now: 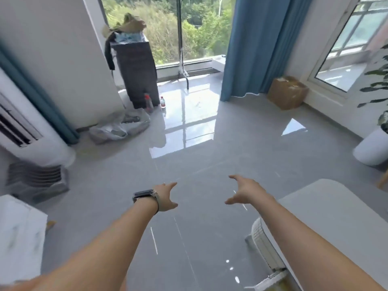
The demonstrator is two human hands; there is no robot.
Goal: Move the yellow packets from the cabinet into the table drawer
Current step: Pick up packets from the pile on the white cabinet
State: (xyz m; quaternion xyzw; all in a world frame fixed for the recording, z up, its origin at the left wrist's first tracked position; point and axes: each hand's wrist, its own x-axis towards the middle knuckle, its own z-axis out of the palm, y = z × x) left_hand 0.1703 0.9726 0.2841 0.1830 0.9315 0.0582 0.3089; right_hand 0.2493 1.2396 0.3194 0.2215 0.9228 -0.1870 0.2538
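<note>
Both my arms reach out over the grey tiled floor. My left hand [165, 197], with a watch on its wrist, is held out with fingers spread and holds nothing. My right hand [243, 191] is also spread and empty. The white table [327, 211] lies at the lower right, under my right forearm. Below its edge at the bottom, a drawer [270, 279] seems to stand open, with something yellow just showing inside. No cabinet is clearly in view, and the picture is blurred.
A white standing air conditioner [25, 131] and a white marbled surface [19, 236] are at the left. A dark bin [136, 74] with bottles and bags sits by the window. A cardboard box [287, 92], blue curtain [252, 47] and white plant pot [371, 148] stand to the right.
</note>
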